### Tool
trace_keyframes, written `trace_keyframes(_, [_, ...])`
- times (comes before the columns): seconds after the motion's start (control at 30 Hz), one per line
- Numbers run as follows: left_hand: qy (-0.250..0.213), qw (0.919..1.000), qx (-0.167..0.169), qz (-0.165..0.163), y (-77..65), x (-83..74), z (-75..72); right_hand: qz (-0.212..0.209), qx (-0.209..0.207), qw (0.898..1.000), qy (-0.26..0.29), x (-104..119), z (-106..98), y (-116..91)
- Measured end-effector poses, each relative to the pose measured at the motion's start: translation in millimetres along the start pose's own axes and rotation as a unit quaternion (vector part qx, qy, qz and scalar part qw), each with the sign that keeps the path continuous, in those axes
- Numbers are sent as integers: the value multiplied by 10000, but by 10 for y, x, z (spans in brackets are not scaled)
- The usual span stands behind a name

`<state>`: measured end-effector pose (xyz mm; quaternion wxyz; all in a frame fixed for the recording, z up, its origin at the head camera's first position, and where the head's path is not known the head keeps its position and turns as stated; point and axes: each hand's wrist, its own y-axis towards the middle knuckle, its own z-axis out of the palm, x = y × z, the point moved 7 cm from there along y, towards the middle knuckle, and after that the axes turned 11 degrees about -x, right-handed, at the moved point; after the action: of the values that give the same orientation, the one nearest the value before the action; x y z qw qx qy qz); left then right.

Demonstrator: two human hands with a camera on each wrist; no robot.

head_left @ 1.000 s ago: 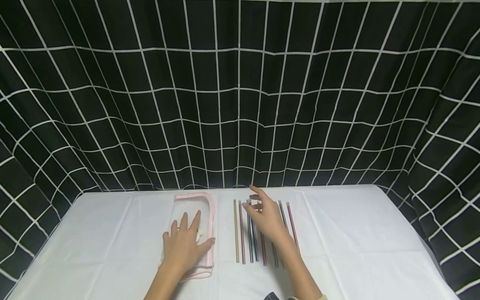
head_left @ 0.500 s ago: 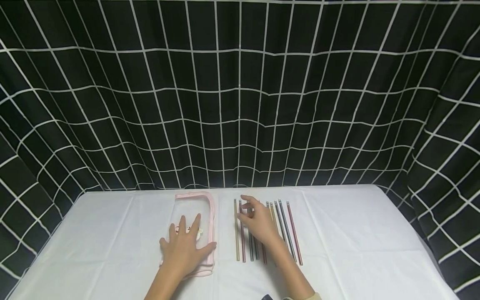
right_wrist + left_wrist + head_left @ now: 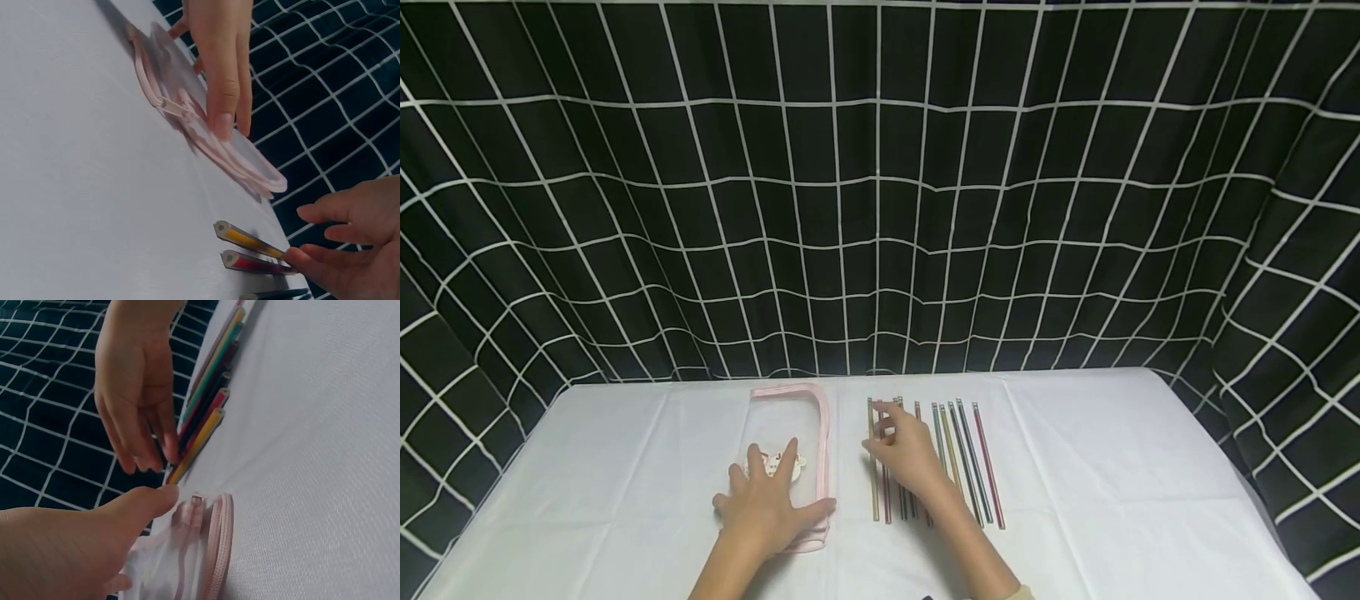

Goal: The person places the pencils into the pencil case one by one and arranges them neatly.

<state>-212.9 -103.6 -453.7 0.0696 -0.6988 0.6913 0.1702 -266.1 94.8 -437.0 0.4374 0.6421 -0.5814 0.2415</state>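
Observation:
A see-through pouch (image 3: 778, 421) with pink trim and a small printed figure lies on the white cloth. My left hand (image 3: 760, 508) rests on its near part, fingers spread and thumb across the pink edge. Its zipper pull (image 3: 197, 501) shows in the left wrist view. To the right, several pencils lie side by side in a loose row. My right hand (image 3: 904, 454) hovers over the row's left end, fingers loosely bent, nearest the yellow pencil (image 3: 247, 237). Its thumb appears close to that pencil; whether it touches cannot be told. A red pencil (image 3: 253, 262) lies alongside, partly hidden by the hand in the head view.
A white cloth (image 3: 1112, 467) covers the table. Behind it and at both sides hangs a black curtain (image 3: 850, 208) with a white grid. More pencils, among them a red one (image 3: 988, 467), lie right of my right forearm.
My right hand has moved left and slightly nearer across the pencils, to the leftmost ones, uncovering those on the right. My left hand has slid slightly nearer on the pouch, showing more of the print.

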Motion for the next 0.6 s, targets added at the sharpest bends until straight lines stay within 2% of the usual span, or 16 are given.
trace_keyframes(0.27, [10, 10000, 27, -92, -8, -4, 9, 36, 44, 9996, -275, 25, 95, -42])
trace_keyframes(0.6, [-418, 9981, -445, -88, 13, -38, 50, -27, 164, 9991, -397, 61, 136, -81])
